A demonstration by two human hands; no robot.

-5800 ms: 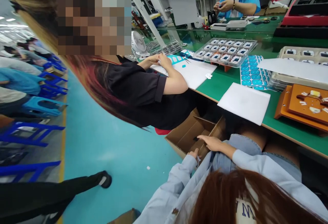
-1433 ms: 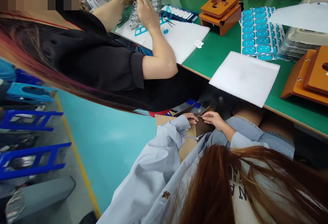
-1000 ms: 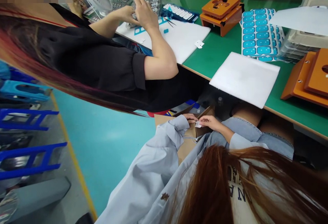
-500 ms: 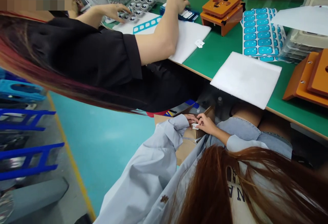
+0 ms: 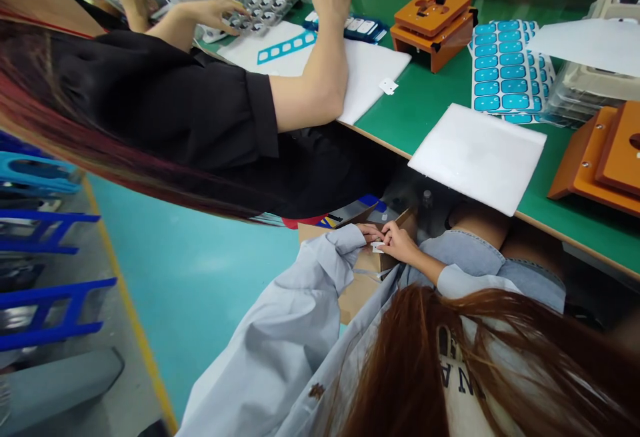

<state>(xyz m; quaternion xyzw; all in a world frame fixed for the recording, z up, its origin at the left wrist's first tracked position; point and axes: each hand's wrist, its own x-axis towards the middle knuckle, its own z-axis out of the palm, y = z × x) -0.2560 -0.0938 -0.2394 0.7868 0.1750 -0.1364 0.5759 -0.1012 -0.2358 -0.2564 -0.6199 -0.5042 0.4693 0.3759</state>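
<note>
My left hand and my right hand meet low over an open cardboard box below the table edge. Between them is a small white piece with dark spots, like a label or thin card. The right fingers pinch it from the right, while the left fingers are bent against its upper side. My fingers cover part of the piece, so its full shape is hidden.
A white foam sheet overhangs the green table. Blue sticker sheets, orange fixtures and stacked trays stand behind. On the left a co-worker in a black sleeve reaches toward a cell tray.
My hands stay together on the white piece, with little visible movement. The co-worker's raised hand has shifted left, and the view has tilted slightly.
</note>
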